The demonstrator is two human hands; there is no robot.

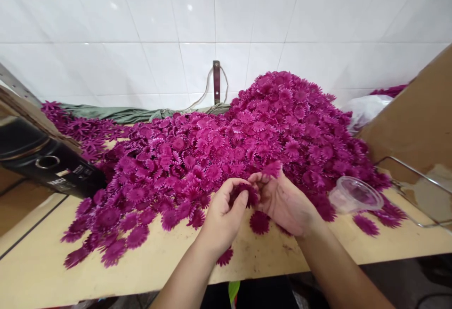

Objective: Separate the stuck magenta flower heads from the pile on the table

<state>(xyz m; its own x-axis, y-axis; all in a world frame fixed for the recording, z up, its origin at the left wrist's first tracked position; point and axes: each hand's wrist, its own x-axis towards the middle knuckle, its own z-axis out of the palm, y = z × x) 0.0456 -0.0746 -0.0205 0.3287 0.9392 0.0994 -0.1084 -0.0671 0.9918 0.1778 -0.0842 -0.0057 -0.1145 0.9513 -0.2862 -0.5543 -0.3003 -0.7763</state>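
Note:
My left hand (226,210) is closed around dark magenta flower heads (250,195), its thumb pressed over them; how many lie in the grip cannot be seen. Beside it, almost touching, my right hand (286,203) has its palm turned toward the left and its fingers curled. A single brighter flower head (271,169) sits at the top of that hand, between thumb and fingers. Right behind both hands rises a big heap of magenta flower heads (212,144). One loose flower head (259,223) lies on the table just below the hands, and another (225,256) is by my left wrist.
A clear plastic tub (356,195) stands to the right, near a cardboard box (409,135) and a metal wire frame (420,172). At left leans a black cylindrical container (52,163). Green cloth (134,114) runs along the white tiled wall (106,12). The wooden table (158,266) ends close in front.

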